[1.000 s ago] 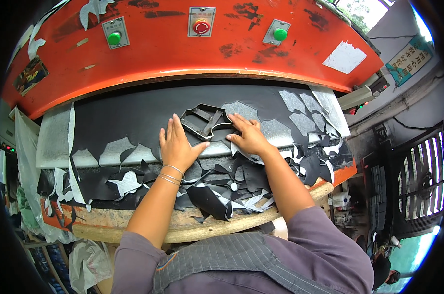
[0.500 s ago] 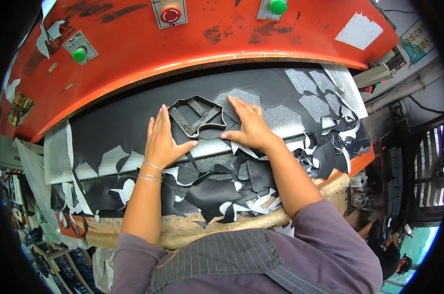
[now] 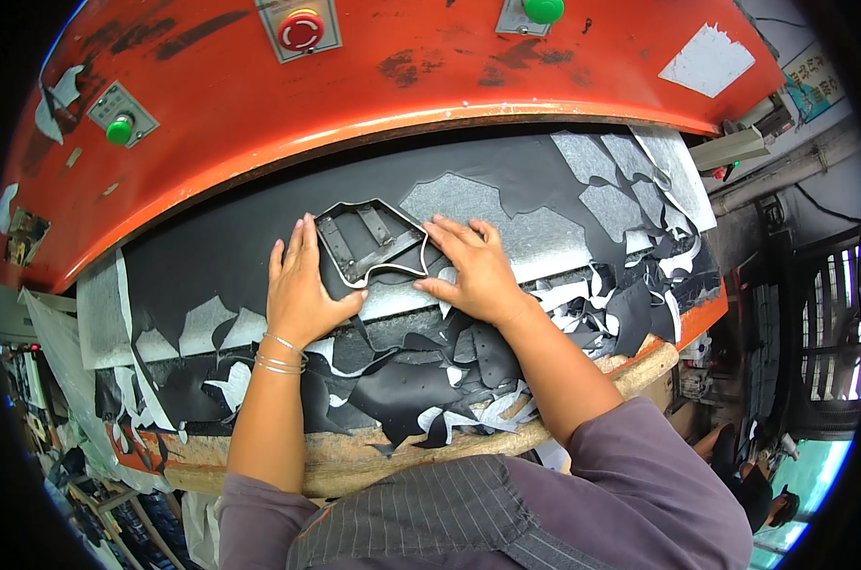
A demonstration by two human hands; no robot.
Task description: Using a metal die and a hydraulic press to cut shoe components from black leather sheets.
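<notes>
A black metal cutting die [image 3: 369, 241] with a bright rim and inner crossbars lies on a sheet of black leather-like material [image 3: 231, 228]. My left hand [image 3: 302, 290] is at its left side, fingers stretched out along the edge and thumb spread toward the lower rim. On the other side my right hand [image 3: 475, 271] has its fingertips at the die's right corner and its thumb near the lower right tip. Both hands are open with the die between them. Beside the die, a pale grey cut-out area [image 3: 459, 198] shows where the black layer is gone.
An orange machine beam [image 3: 402, 76] spans the far side, with a red button [image 3: 300, 31] and green buttons [image 3: 120, 130]. Black and white offcuts [image 3: 411, 389] pile along the near edge, thicker at the right [image 3: 630, 299]. A worn rounded edge [image 3: 354, 456] runs in front of me.
The die has turned slightly clockwise, and more of the pale cut-out shows beside it. Both hands have moved with it, and my view has shifted a little.
</notes>
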